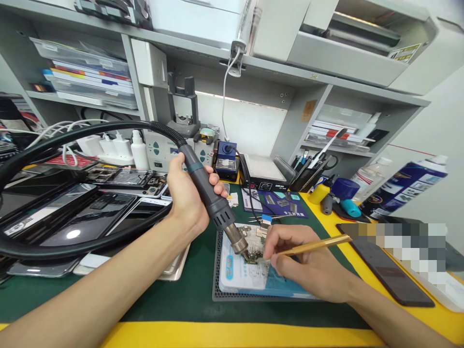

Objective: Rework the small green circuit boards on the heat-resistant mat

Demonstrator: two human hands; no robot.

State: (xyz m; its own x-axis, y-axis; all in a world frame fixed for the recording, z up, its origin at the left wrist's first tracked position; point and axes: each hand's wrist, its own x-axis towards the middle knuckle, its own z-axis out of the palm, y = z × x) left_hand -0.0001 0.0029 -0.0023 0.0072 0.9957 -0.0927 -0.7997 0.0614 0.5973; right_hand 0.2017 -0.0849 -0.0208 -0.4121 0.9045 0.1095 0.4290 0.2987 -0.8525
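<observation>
Apparently for aim, beside phones (103, 212), the left hand (186, 200) wraps snugly round a hot-air gun (207, 187), nozzle (238, 241) slanting down at the board (256, 241) on a pad (237, 281); the right hand (308, 261) pinches a gold tool (315, 245) pen-fashion, likely for fine control.

We see two uncovered hands, the left hand (186, 199) and the right hand (308, 269), with slim, bare fingers and narrow, bare wrists. Behind them our left forearm (119, 273) and right forearm (391, 314) are bare too, smooth in outline and thickening evenly away from the wrist. The left one looks longer and broader to us, as more of it shows. Both run out past the picture's edges, so any sleeves higher up stay hidden from us.
</observation>
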